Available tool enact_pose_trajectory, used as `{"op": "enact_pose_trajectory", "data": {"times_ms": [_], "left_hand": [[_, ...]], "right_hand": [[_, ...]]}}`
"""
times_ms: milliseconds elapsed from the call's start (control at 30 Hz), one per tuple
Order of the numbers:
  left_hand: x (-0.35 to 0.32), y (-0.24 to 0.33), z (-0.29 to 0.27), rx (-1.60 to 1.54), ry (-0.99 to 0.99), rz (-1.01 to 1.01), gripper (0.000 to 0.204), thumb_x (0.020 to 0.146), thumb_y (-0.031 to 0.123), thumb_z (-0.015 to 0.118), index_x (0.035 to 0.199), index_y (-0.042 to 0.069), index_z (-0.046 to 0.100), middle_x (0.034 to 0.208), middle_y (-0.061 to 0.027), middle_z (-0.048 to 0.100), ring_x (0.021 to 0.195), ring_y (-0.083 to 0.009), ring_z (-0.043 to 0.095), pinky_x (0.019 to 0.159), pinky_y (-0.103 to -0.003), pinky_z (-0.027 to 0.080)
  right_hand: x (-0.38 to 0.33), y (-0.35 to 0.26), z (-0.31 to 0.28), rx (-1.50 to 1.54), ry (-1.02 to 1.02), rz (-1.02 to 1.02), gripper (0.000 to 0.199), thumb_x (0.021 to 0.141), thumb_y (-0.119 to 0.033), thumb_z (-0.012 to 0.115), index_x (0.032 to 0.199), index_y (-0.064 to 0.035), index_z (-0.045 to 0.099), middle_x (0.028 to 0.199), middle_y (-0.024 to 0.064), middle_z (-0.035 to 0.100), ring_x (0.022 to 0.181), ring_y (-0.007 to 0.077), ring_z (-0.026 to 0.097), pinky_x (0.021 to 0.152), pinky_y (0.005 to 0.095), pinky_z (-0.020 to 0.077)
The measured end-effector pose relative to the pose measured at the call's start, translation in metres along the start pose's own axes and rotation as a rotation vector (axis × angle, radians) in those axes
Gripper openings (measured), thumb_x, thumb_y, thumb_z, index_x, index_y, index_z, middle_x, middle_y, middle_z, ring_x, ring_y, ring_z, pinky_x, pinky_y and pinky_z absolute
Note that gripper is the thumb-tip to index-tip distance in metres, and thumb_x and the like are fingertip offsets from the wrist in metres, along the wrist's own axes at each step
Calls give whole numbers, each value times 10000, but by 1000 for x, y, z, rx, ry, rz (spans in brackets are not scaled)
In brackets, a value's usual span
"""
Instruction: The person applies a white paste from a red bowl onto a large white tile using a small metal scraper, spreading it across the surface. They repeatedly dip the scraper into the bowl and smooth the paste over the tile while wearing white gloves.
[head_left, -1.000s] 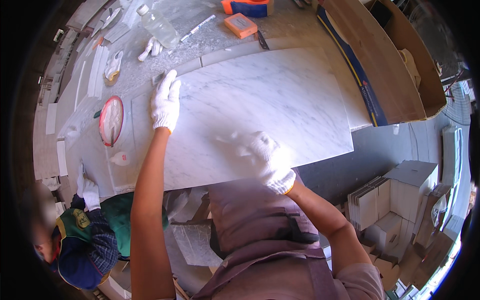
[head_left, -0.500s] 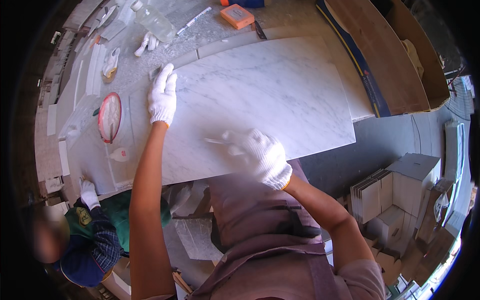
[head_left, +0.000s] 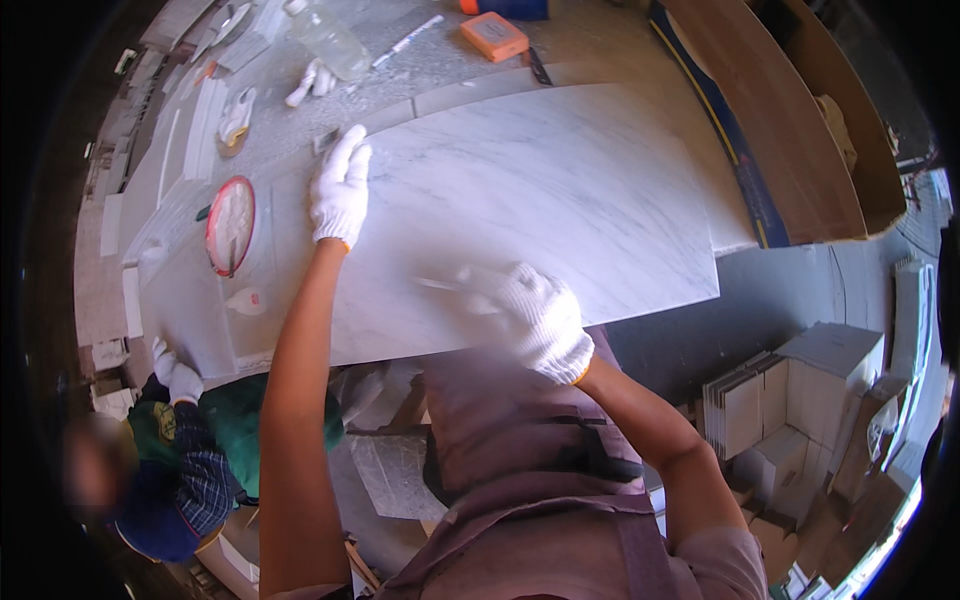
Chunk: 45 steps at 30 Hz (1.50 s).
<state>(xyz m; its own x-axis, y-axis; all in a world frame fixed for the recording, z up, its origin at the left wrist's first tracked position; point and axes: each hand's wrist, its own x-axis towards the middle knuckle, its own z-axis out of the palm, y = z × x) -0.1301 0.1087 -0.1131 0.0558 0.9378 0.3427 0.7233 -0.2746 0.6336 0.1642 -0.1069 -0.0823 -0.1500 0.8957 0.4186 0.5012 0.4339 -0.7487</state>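
Observation:
A large white marble-look slab with grey veins (head_left: 560,190) lies flat across the bench before me. My left hand (head_left: 342,188), in a white knit glove, rests on the slab's left side with its fingers stretched toward the far edge; it holds nothing. Over the near part of the slab is my right hand (head_left: 538,318), gloved too, with its fingers closed. A thin pale strip (head_left: 436,284) sticks out leftward from that hand, blurred, and I cannot make out its kind. Left of my left forearm sits a red-rimmed bowl of whitish paste (head_left: 232,225), with a thin stick in it.
A clear bottle (head_left: 335,45), a white marker (head_left: 408,40), an orange block (head_left: 494,36) and a dark blade (head_left: 540,68) lie along the far side. An open cardboard box (head_left: 790,120) stands far right. Cartons (head_left: 800,390) are stacked lower right. A co-worker's gloved hand (head_left: 178,378) is at lower left.
The whole view has shifted slightly, so the bench things sit a little further right and lower. Both my hands keep nearly the same places on the slab. The co-worker's gloved hand has changed its pose.

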Motion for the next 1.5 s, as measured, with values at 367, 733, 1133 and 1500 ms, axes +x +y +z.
{"op": "enact_pose_trajectory", "data": {"times_ms": [367, 733, 1133, 1500], "left_hand": [[-7, 21, -20, 244, 33, 227, 334, 1048, 232, 721, 1340, 70, 726, 1377, -138, 712, 1311, -343, 647, 1151, -441, 498], [-6, 32, -18, 342, -55, 153, 679, 989, 500, 757, 1497, 75, 610, 1485, -176, 649, 1441, -374, 553, 1263, -493, 379], [-18, 47, -27, 348, -193, 512, 479, 1104, 475, 596, 1440, 136, 640, 1489, -162, 633, 1462, -375, 529, 1286, -515, 370], [-113, 172, 24, 165, -1087, 519, 750, 1125, 664, 350, 1639, 147, 530, 1701, -143, 482, 1578, -403, 419, 1350, -600, 200]], "right_hand": [[1, 2, 4, -20, 28, -46, 623, 814, 2, 799, 1378, -259, 754, 815, 24, 679, 652, 235, 634, 548, 381, 526], [4, -7, -3, 24, -36, 23, 350, 949, -36, 777, 1290, -114, 784, 905, 94, 741, 722, 279, 674, 649, 380, 545], [41, 46, -62, 477, 126, 318, 143, 1041, -106, 710, 1127, -8, 770, 1146, 86, 699, 865, 149, 669, 776, 301, 575], [179, 78, -6, 258, -217, 336, 397, 1072, -170, 686, 1446, -39, 714, 1132, 31, 751, 862, 106, 703, 739, 290, 571]]}}
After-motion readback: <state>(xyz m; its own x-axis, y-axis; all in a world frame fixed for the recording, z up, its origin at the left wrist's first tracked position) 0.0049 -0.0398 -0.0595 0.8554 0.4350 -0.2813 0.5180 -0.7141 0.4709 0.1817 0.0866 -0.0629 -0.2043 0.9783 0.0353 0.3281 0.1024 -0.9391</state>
